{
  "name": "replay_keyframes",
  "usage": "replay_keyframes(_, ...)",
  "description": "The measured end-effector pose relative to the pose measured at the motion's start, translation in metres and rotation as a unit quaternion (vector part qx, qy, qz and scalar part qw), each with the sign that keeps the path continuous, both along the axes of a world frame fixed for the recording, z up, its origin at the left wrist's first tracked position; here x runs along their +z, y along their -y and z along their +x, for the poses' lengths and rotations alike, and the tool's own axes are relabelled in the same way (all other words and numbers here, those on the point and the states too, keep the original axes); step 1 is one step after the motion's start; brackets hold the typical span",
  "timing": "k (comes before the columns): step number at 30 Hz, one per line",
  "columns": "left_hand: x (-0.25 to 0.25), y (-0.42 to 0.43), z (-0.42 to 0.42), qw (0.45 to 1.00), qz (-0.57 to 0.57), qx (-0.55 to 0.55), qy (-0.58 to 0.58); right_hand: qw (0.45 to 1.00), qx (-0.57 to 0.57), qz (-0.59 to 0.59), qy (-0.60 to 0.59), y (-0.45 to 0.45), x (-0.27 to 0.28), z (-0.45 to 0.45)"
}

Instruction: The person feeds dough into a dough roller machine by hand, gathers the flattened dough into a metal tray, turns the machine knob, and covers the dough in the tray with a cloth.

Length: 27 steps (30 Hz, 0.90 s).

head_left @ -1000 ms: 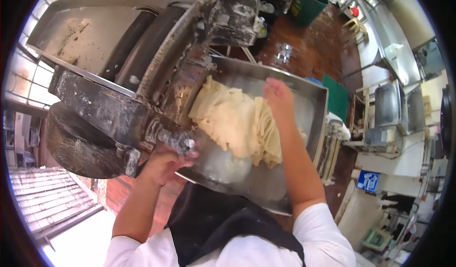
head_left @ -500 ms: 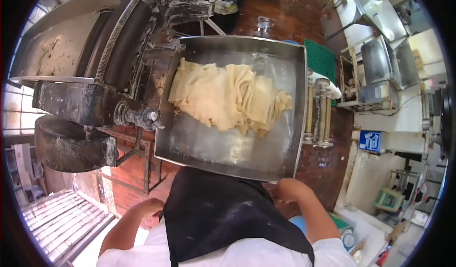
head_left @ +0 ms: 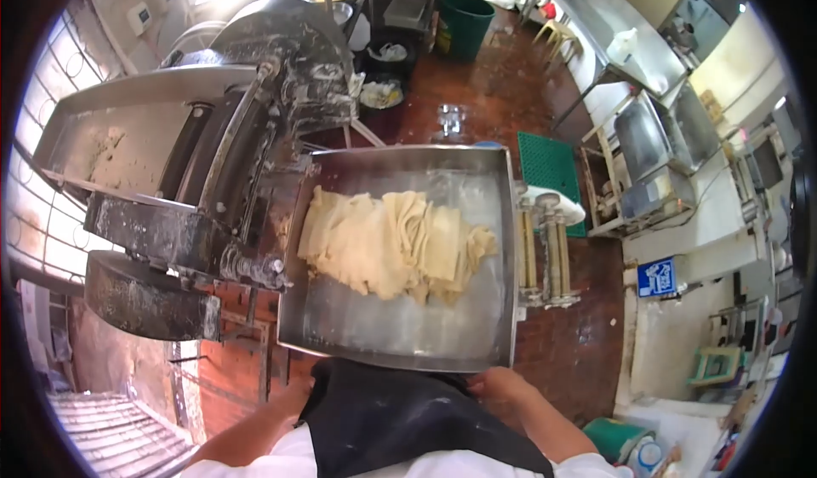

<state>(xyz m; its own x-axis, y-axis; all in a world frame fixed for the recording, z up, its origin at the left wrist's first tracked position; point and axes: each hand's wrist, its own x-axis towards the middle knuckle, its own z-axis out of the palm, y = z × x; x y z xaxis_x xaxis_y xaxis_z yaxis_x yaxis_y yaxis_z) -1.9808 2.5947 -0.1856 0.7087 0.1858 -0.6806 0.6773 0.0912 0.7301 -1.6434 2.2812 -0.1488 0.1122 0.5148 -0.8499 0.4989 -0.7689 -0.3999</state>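
Note:
A pale sheet of dough (head_left: 374,244) lies folded in loose pleats inside a metal tray (head_left: 391,342). The dough roller machine (head_left: 162,223) stands left of the tray. My left hand (head_left: 298,389) is low beside the dark apron (head_left: 408,414), its fingers mostly hidden by the cloth. At the tray's near right corner is my right hand (head_left: 496,384), close to the apron's edge, with its fingers curled and partly out of sight. Neither hand touches the dough.
Metal rollers on a stand (head_left: 545,248) are right of the tray. Beyond them lies a green mat (head_left: 549,167). A green bin (head_left: 464,27) stands at the back, and steel tables (head_left: 608,35) line the right wall. A blue box (head_left: 656,277) is at the right.
My hands have left the dough and the machine and come down beside the apron. The view has shifted, and the dough's right part lies flatter and spread farther right.

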Motion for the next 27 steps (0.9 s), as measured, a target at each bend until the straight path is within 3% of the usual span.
replay_keyframes(3, -0.004, -0.004, 0.007, 0.998, -0.040, 0.003, -0.044, 0.998, 0.024, 0.053, -0.026, -0.020, -0.009, -0.005)
replay_keyframes(5, -0.006, -0.004, 0.011, 0.995, -0.069, 0.005, -0.076, 0.997, -0.026, 0.075, -0.020, -0.013, -0.038, -0.010)
replay_keyframes(6, 0.011, -0.009, 0.023, 0.992, 0.008, -0.106, -0.062, 0.995, -0.050, 0.086, -0.018, -0.007, -0.059, -0.015)
replay_keyframes(8, 0.042, -0.021, 0.043, 0.934, 0.163, -0.315, -0.035, 0.994, -0.067, 0.085, -0.032, 0.016, -0.084, -0.014)
replay_keyframes(12, 0.039, -0.026, 0.048, 0.904, 0.186, -0.385, -0.015, 0.993, -0.050, 0.083, -0.065, 0.051, -0.098, -0.009)
replay_keyframes(16, 0.035, -0.023, 0.053, 0.932, 0.133, -0.337, 0.000, 0.977, -0.142, 0.114, -0.109, 0.025, -0.071, -0.014)
replay_keyframes(18, 0.032, -0.022, 0.053, 0.946, 0.108, -0.305, 0.003, 0.915, -0.353, -0.013, -0.193, 0.019, -0.088, -0.029)
replay_keyframes(19, 0.031, -0.021, 0.053, 0.952, 0.096, -0.291, 0.006, 0.896, -0.382, -0.034, -0.224, 0.019, -0.094, -0.031)
replay_keyframes(22, 0.026, -0.021, 0.057, 0.967, 0.061, -0.244, 0.021, 0.932, -0.291, -0.003, -0.216, 0.024, -0.112, -0.033)
replay_keyframes(27, 0.021, -0.025, 0.063, 0.981, 0.022, -0.184, 0.053, 0.982, -0.139, 0.094, -0.085, 0.042, -0.133, -0.032)
